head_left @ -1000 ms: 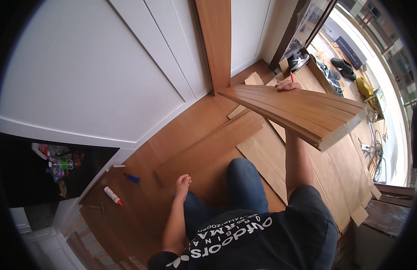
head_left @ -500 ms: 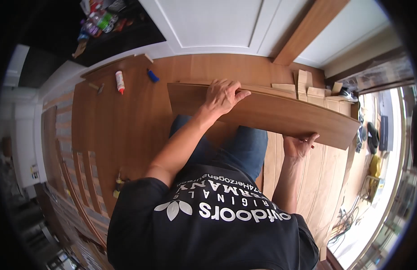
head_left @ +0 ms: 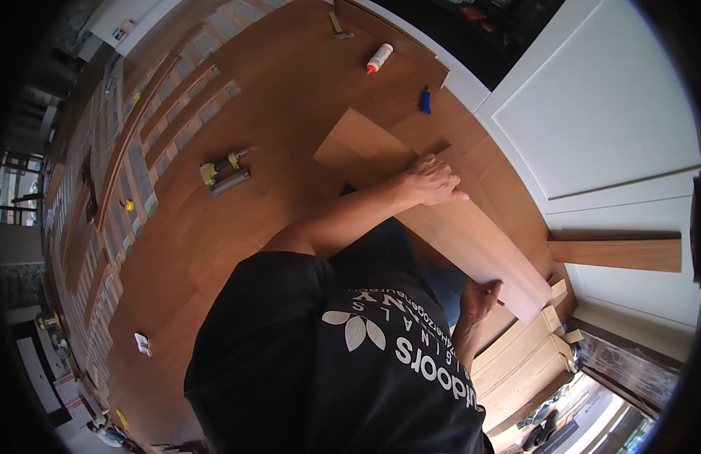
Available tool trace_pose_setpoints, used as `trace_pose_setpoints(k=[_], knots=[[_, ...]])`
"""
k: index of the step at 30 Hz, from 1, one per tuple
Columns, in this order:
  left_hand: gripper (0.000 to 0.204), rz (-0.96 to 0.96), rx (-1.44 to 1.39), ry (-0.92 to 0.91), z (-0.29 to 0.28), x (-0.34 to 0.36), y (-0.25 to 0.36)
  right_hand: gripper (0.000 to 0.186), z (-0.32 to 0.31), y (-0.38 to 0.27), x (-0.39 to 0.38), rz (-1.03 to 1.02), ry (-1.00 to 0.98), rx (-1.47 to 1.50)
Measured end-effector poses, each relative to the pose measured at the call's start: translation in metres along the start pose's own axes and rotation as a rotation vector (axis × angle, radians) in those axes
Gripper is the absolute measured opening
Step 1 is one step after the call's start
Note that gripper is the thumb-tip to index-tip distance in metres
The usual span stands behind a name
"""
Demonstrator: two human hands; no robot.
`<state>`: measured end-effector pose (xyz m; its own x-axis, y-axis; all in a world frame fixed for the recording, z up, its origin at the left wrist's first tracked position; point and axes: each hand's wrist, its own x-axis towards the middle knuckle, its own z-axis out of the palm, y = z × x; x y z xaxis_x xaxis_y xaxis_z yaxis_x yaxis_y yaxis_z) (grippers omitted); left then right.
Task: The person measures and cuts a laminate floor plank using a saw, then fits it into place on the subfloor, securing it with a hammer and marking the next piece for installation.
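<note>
A long brown wooden plank (head_left: pixel 472 236) slants across the middle of the view, its broad face turned up. My left hand (head_left: pixel 435 181) is closed over it, fingers curled at the far edge. Lower down, my right hand (head_left: pixel 479 299) grips the near edge close to the right end, thumb on top and fingers partly hidden beneath. A small red tip (head_left: pixel 501 303) shows beside the right fingers; its kind I cannot make out. Beyond the plank lies a blue hand tool (head_left: pixel 426 100), and farther left a white glue bottle (head_left: pixel 379 58) with a red cap.
A yellow nail gun (head_left: pixel 225 171) lies on the brown floorboards (head_left: pixel 191 257) to the left. At the top is a hammer (head_left: pixel 339 29). Wooden battens (head_left: pixel 176 113) line the far left. White cabinet panels (head_left: pixel 615 113) stand at right, near stacked pale planks (head_left: pixel 517 359).
The view has swung left, showing more floor and the nail gun. Both hands still hold the plank, which has tipped flatter and shifted toward the left relative to the blue tool.
</note>
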<state>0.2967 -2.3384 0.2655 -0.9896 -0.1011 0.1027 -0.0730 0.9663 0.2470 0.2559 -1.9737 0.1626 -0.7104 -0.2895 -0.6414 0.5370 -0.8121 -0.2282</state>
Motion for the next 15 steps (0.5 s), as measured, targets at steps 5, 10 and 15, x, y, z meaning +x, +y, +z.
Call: trace_pose_setpoints(k=[5,10,15], knots=[[0.075,-0.262,-0.149,-0.274,-0.046,-0.081,-0.07,0.047,0.062,0.069,0.014,0.104,-0.051,-0.23],[0.074,-0.587,-0.518,-0.341,-0.026,-0.167,-0.152,0.047,0.116,0.152,0.058,0.267,-0.2,-0.595],[0.075,-0.908,-0.729,-0.3,-0.005,-0.23,-0.224,0.05,0.208,0.283,0.081,0.394,-0.136,-0.929]])
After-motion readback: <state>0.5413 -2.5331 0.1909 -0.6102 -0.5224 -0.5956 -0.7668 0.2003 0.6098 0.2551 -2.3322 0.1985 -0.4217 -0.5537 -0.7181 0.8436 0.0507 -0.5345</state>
